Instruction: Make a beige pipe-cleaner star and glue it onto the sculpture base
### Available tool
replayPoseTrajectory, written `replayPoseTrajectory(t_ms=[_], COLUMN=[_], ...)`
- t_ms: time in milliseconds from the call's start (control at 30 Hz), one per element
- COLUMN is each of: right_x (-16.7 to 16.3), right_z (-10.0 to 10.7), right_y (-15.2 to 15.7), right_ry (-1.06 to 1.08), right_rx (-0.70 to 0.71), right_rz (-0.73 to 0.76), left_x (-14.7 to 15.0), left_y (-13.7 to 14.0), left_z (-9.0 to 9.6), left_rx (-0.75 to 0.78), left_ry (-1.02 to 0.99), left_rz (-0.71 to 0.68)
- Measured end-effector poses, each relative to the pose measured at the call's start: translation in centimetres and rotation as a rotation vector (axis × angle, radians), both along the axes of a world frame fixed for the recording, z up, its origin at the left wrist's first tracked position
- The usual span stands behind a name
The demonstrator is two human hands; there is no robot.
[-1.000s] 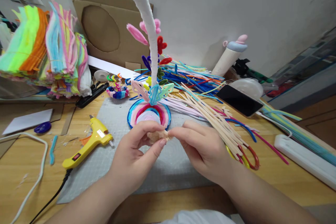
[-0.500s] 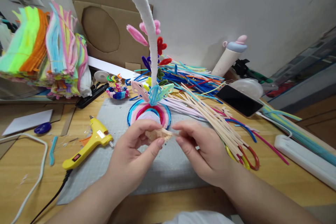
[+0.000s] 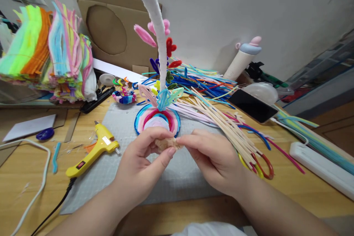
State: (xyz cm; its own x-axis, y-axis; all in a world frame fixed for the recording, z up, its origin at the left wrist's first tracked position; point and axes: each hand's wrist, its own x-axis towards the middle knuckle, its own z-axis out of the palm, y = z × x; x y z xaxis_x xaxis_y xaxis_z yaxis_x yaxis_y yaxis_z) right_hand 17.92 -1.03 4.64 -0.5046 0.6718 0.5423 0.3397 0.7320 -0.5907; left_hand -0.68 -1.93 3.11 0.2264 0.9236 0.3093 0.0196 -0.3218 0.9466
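Observation:
Between thumb and fingers, my left hand (image 3: 146,158) pinches a small beige pipe-cleaner piece (image 3: 165,143), bunched and partly hidden by the fingers. My right hand (image 3: 211,155) is closed at the piece's right end, its index fingertip pressed against it; the thumb is mostly hidden. Just behind my hands stands a pipe-cleaner craft: a round base of blue, pink and white rings (image 3: 139,118), a tall white fuzzy stem (image 3: 159,37), pastel butterfly-like shapes (image 3: 164,99) and colored petals. Beige pipe cleaners (image 3: 221,121) lie to the right of it.
A yellow glue gun (image 3: 95,151) lies on the grey cutting mat (image 3: 110,188) at the left. Bundled pipe cleaners (image 3: 30,44) stand at the back left. A phone (image 3: 253,106), a bottle (image 3: 240,59) and a white power strip (image 3: 320,166) are on the right.
My right fingers have shifted slightly left and closed against the beige piece's end; the thin strand seen between the hands before is now hidden. My left hand keeps its hold.

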Motion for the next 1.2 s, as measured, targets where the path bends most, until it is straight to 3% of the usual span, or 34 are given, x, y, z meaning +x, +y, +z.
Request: replayPoseTrajectory(t_ms=[500, 1200], right_x=[-0.21, -0.23], right_z=[-0.28, -0.18], right_y=[0.03, -0.11], right_ry=[0.051, 0.06], right_rx=[-0.028, -0.032], right_rz=[0.003, 0.005], left_x=[0.28, 0.05], left_y=[-0.01, 0.07], left_z=[0.01, -0.12], left_rx=[-0.018, 0.034], left_ry=[-0.065, -0.004], left_rz=[0.049, 0.039])
